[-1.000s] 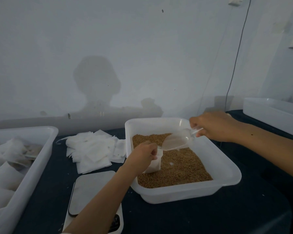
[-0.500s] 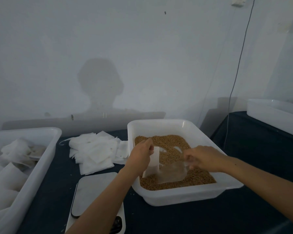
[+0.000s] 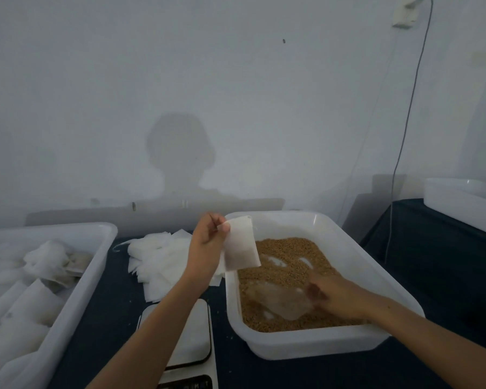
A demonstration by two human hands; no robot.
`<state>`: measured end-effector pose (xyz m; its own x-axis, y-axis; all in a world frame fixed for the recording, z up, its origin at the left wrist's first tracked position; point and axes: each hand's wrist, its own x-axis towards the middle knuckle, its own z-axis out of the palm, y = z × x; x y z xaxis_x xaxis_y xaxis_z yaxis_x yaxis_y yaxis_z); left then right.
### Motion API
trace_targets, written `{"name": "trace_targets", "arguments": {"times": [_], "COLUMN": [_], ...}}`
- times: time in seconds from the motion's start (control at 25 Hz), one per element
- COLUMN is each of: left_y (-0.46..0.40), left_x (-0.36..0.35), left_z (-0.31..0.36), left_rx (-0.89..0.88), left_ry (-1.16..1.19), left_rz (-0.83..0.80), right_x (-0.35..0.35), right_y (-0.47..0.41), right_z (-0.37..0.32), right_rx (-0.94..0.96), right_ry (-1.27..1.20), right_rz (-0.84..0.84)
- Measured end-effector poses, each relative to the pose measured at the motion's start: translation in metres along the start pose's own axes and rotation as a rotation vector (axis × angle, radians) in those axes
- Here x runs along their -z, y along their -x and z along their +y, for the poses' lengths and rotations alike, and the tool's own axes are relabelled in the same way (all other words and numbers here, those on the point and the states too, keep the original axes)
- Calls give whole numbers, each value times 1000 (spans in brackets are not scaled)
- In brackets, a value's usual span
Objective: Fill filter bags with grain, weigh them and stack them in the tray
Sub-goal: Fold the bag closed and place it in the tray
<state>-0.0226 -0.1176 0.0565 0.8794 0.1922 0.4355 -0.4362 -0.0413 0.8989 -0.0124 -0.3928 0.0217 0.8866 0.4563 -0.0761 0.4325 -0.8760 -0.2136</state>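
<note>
My left hand (image 3: pixel 208 242) pinches the top corner of a white filter bag (image 3: pixel 240 245) and holds it up above the left rim of the white grain bin (image 3: pixel 376 273). The bag's lower part looks darker, as if grain sits inside. Brown grain (image 3: pixel 286 248) covers the bin floor. A clear plastic scoop (image 3: pixel 278 301) lies low on the grain near the bin's front. My right hand (image 3: pixel 337 296) is blurred, with its fingers at the scoop's handle. A scale (image 3: pixel 191 341) with a grey platform sits below my left forearm.
A loose pile of empty filter bags (image 3: pixel 157 256) lies on the dark cloth left of the bin. A long white tray (image 3: pixel 76 293) at the left holds several filled bags (image 3: pixel 51 259). Another white tray (image 3: pixel 460 203) stands at the far right, with a cable (image 3: pixel 399 164) hanging down the wall.
My left hand lifted the bag up out of the bin and toward its left rim. My right hand brought the scoop from over the bag down onto the grain at the front.
</note>
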Motion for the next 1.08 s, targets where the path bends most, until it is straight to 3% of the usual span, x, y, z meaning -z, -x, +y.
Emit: {"name": "trace_targets", "arguments": {"times": [0.08, 0.2, 0.36, 0.48, 0.68, 0.8, 1.08], "left_y": [0, 4, 21, 37, 67, 82, 94], "left_x": [18, 44, 69, 90, 115, 122, 129], "left_z": [10, 21, 26, 21, -8, -32, -59], "left_rx": [-43, -64, -84, -60, 24, 137, 133], "left_ry": [-24, -40, -32, -36, -60, -198, -418], "left_rz": [-7, -3, -16, -6, 29, 5, 90], "right_x": [6, 21, 16, -7, -47, -65, -99], "right_y": [0, -6, -23, -34, -44, -49, -57], "right_z": [-19, -76, -165, -209, -233, -233, -220], "right_rx": [-6, 65, 129, 56, -1, -1, 53], "right_ry": [-87, -466, -924, -1053, -1076, -1065, -894], "right_rz": [111, 276, 211, 314, 491, 512, 550]}}
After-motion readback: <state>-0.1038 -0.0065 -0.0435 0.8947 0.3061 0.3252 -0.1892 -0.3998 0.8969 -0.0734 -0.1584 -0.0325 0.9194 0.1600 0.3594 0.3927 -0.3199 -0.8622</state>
